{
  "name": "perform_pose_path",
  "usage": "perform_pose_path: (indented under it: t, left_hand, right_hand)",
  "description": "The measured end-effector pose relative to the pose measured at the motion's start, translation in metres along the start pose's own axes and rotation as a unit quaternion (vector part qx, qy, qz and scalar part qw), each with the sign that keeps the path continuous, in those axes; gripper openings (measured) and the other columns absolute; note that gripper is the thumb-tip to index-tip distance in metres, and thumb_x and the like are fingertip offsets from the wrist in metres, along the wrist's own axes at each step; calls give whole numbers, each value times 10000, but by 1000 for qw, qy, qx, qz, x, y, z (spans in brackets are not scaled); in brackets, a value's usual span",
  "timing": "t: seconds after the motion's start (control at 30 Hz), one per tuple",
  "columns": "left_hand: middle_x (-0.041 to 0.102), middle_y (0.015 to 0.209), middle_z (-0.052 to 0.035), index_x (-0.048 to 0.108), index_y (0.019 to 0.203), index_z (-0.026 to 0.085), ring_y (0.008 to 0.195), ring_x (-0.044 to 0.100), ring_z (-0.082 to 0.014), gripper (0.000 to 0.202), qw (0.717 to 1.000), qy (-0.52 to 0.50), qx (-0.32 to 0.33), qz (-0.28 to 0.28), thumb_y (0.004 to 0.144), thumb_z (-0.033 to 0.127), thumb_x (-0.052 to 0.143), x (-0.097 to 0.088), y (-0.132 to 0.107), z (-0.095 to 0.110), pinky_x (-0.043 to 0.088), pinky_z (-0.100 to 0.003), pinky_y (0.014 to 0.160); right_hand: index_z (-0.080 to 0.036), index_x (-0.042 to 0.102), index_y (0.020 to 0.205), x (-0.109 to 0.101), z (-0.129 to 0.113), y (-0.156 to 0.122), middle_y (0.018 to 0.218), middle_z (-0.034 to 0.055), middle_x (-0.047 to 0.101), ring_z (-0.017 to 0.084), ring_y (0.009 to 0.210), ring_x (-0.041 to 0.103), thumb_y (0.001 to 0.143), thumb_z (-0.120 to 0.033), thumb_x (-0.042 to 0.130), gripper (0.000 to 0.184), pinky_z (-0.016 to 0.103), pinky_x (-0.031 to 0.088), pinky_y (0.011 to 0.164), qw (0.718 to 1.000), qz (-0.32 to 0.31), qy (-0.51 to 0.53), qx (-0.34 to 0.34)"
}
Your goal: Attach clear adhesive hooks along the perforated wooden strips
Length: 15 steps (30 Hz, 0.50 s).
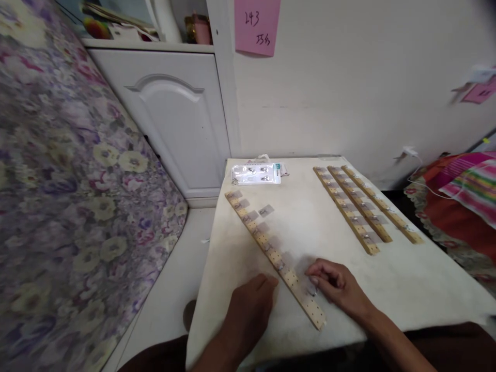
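Observation:
A long wooden strip with rows of small holes (267,248) lies slanted across the white table (406,279), with several clear adhesive hooks stuck along it. My left hand (248,315) rests flat beside the strip's near end, fingers together and stretched out. My right hand (333,284) is curled on the other side of the strip, its fingertips pinching a small metal hook (313,291) against the wood. One loose clear hook (266,211) sits on the table close to the strip's far half.
Three more wooden strips with hooks (362,206) lie side by side at the table's far right. A clear blister pack of hooks (256,174) sits at the far edge. A floral bed (70,196) is to the left, a white cabinet (174,124) behind, colourful bedding (461,196) right.

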<state>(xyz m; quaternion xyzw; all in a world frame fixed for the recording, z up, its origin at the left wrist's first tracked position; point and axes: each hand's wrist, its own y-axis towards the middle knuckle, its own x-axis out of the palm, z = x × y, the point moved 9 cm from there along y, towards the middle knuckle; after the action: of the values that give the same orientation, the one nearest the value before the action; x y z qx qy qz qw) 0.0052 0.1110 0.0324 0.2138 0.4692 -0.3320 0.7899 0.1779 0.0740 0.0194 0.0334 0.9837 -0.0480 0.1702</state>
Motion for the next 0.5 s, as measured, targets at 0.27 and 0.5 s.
perform_pose_path:
  t: [0.27, 0.5]
  left_hand:
    - [607, 864, -31, 574, 1030, 212, 762, 589, -164, 279, 998, -27, 45, 38, 905, 150, 333, -4, 1, 2, 465, -267, 668]
    - [611, 844, -31, 558, 1062, 206, 724, 576, -155, 264, 994, -29, 86, 64, 907, 146, 351, -4, -7, 10, 461, -257, 636]
  right_hand:
    - [-202, 649, 837, -6, -28, -2, 678, 5, 557, 136, 618, 510, 866, -313, 534, 162, 253, 393, 568, 992, 48, -95, -70]
    - [-173, 612, 843, 11, 26, 2, 531, -68, 460, 53, 384, 350, 824, -412, 587, 241, 194, 274, 388, 993, 19, 92, 69]
